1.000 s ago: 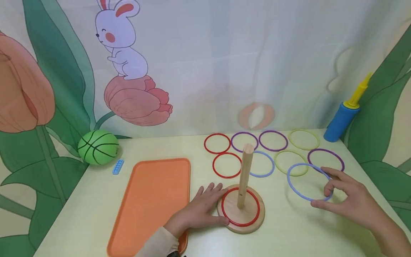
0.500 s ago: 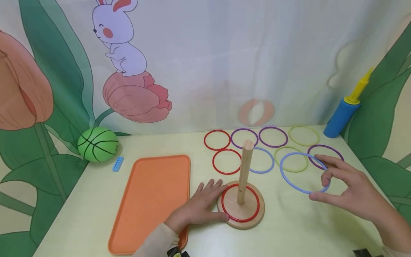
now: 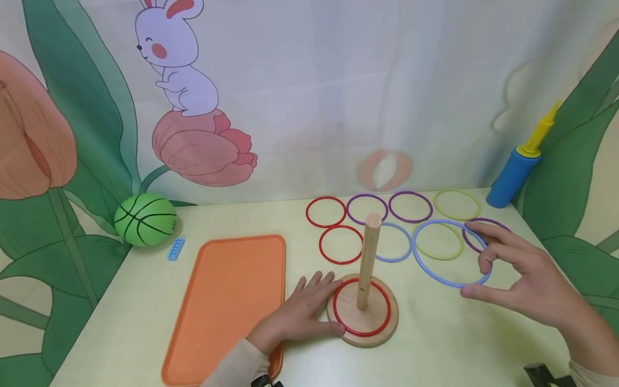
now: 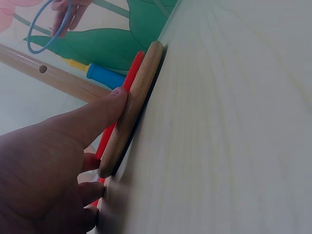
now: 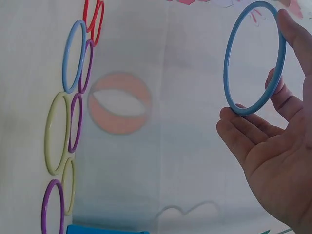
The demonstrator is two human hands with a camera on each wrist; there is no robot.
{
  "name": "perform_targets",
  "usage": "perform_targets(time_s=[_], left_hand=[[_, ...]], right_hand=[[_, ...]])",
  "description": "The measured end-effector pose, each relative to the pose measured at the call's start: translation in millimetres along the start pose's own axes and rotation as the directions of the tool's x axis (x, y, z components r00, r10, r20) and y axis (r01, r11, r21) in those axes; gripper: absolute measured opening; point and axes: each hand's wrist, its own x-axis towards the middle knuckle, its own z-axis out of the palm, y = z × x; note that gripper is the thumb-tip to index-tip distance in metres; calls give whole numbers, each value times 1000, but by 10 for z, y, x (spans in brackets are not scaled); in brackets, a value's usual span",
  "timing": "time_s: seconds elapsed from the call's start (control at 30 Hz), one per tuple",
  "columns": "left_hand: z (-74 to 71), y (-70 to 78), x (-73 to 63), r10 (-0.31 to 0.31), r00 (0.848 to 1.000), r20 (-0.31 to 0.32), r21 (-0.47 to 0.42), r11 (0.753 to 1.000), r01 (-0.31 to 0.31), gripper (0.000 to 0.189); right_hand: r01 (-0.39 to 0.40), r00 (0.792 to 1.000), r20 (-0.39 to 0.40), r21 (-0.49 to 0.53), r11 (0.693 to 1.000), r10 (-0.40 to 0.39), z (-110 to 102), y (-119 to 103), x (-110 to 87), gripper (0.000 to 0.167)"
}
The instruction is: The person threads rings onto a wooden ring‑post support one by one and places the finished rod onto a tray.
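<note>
My right hand pinches a light blue tossing ring by its right side, thumb below and fingers above, holding it tilted in the air right of the wooden peg stand. In the right wrist view the ring touches the fingertips and thumb. A red ring lies round the foot of the peg on the stand's round base. My left hand rests against the base's left side with fingers stretched out. In the left wrist view its thumb presses at the red ring and base edge.
Behind the stand lie several flat rings: red, purple, blue and yellow-green. An orange tray is left of the stand. Farther left are a green ball and blue toy brick. A blue pump stands back right.
My right hand has carried the light blue ring a little leftward and up, closer to the peg. The left hand and the stand have stayed put; the head view has shifted slightly.
</note>
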Motion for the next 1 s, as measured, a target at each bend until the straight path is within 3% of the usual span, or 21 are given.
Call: perform_targets(time_s=[0.27, 0.5, 0.73, 1.0], left_hand=[[5, 6, -14, 3, 1000, 5, -3, 1000, -3, 94], [-26, 8, 18, 21, 1000, -3, 17, 1000, -21, 93], [-37, 12, 2, 7, 1000, 1, 5, 1000, -7, 94], [-11, -6, -6, 10, 1000, -6, 12, 1000, -10, 94]], right_hand=[[75, 997, -22, -1, 997, -75, -7, -57, 37, 64], [77, 996, -44, 22, 997, -76, -49, -142, 56, 63], [183, 978, -119, 81, 980, -173, -63, -187, 152, 46], [214, 970, -136, 80, 974, -202, -107, -276, 240, 51]])
